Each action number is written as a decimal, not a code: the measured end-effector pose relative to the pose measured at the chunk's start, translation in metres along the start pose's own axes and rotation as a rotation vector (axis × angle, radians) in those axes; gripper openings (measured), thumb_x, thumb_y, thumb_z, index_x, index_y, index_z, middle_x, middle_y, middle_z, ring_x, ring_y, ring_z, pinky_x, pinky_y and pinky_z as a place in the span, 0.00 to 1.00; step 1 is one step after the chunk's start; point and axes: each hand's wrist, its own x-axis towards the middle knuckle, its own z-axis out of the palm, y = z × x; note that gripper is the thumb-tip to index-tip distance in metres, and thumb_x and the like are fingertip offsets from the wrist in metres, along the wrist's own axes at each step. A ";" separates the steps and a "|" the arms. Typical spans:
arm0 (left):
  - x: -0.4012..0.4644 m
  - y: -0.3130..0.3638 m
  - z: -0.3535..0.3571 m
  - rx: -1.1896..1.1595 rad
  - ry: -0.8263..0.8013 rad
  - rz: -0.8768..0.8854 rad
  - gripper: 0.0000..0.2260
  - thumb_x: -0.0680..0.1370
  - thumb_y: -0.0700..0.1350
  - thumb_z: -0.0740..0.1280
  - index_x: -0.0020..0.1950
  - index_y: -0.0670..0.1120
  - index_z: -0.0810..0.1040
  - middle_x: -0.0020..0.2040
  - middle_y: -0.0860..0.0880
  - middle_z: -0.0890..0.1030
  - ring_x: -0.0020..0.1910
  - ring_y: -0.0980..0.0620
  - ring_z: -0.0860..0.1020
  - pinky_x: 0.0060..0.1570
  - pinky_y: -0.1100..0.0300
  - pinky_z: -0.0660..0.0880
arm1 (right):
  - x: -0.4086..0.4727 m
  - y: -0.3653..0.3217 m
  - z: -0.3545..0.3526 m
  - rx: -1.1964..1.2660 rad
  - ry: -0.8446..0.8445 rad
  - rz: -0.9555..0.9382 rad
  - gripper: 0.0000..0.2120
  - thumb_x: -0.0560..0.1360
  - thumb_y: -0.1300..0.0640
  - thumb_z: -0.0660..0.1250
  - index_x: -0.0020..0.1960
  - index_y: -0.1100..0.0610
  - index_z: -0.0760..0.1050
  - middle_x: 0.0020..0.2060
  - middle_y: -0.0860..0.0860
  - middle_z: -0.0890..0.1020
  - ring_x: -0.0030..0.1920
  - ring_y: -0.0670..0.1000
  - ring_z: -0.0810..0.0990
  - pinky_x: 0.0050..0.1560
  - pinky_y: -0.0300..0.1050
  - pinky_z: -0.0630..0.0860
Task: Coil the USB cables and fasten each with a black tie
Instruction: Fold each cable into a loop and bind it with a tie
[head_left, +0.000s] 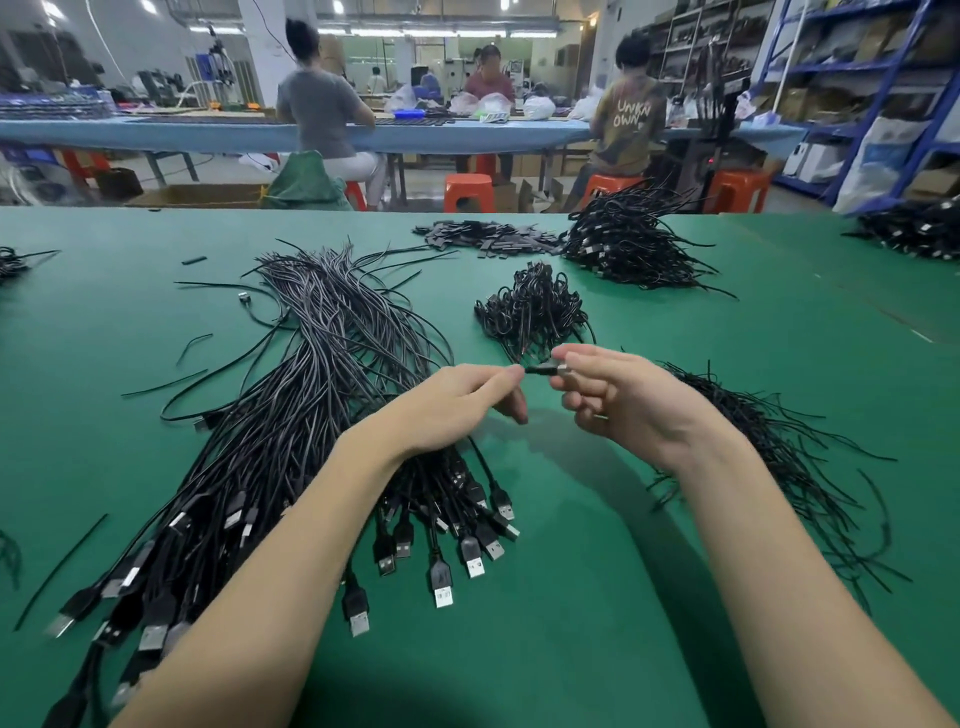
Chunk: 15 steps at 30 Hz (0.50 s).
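- Both forearms fill the bottom of the view, reaching out over the green mat-covered table (597, 597), so that's what sits closest to the lens.
- Left hand (457, 402) pinches one end of a short black piece at its fingertips; right hand (618, 395) pinches the other end, thumb and forefinger curled around what looks like a black USB plug with a metal tip (545, 370). Can't tell if a tie is in there too, it's too small.
- That piece is held up in the air between the two hands, just in front of the small heap of coiled black cables (535, 312).
- Under the left wrist lies the big fan of loose uncoiled black USB cables (322, 415), plugs pointing toward the camera.
- By the right forearm there's a spread of thin black wire ties (769, 447).
- Further back: a big mound of tangled black cables (628, 244) and a flat scatter of dark strips (488, 239).
- Progress-wise I'd say a decent batch looks done, judging by the coiled heap, but the loose pile is much bigger, so lots left.
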 end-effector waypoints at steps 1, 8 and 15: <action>0.002 0.007 0.005 -0.020 0.016 0.015 0.24 0.85 0.58 0.51 0.42 0.49 0.81 0.40 0.56 0.84 0.43 0.59 0.80 0.51 0.62 0.71 | 0.000 -0.001 -0.002 0.051 0.021 -0.004 0.04 0.81 0.55 0.66 0.53 0.52 0.80 0.37 0.47 0.84 0.32 0.44 0.78 0.34 0.35 0.73; 0.009 0.056 0.029 -1.021 -0.027 0.045 0.21 0.86 0.54 0.53 0.33 0.50 0.64 0.27 0.54 0.56 0.25 0.54 0.55 0.28 0.62 0.59 | 0.004 0.014 -0.001 -0.143 -0.067 -0.132 0.15 0.80 0.66 0.58 0.57 0.52 0.81 0.49 0.49 0.86 0.48 0.48 0.82 0.51 0.46 0.79; 0.009 0.052 0.015 -1.742 0.078 -0.041 0.21 0.86 0.54 0.53 0.34 0.49 0.62 0.31 0.54 0.52 0.27 0.55 0.51 0.28 0.64 0.53 | -0.008 0.019 0.006 -0.582 -0.467 -0.090 0.11 0.78 0.71 0.64 0.49 0.58 0.81 0.48 0.45 0.87 0.54 0.42 0.82 0.59 0.34 0.74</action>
